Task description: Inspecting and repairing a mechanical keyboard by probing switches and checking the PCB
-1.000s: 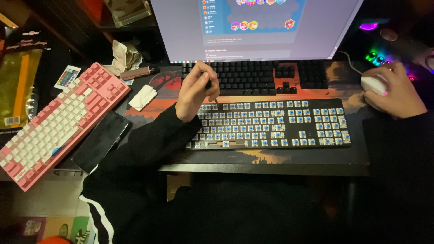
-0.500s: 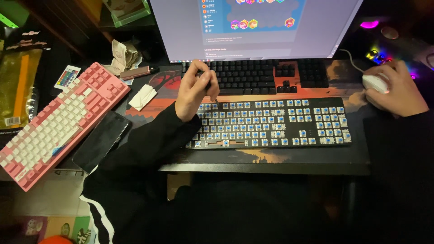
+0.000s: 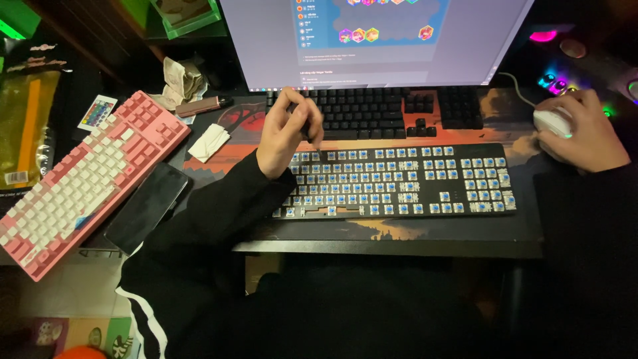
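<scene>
The left hand (image 3: 287, 136) is clenched around a thin dark tool (image 3: 312, 136), its tip pointing down at the top rows of the keyboard without keycaps (image 3: 399, 181), whose blue switches lie bare. That keyboard lies in the middle of the bench (image 3: 399, 247), on a printed desk mat (image 3: 432, 229), just in front of a black keyboard (image 3: 375, 113) under the monitor (image 3: 372, 40). The right hand (image 3: 585, 133) is cupped over a white mouse (image 3: 550, 121), grasping it, at the far right. A pink keyboard (image 3: 83, 179) lies slanted at the left, with a dark phone (image 3: 147, 206) just beside it
</scene>
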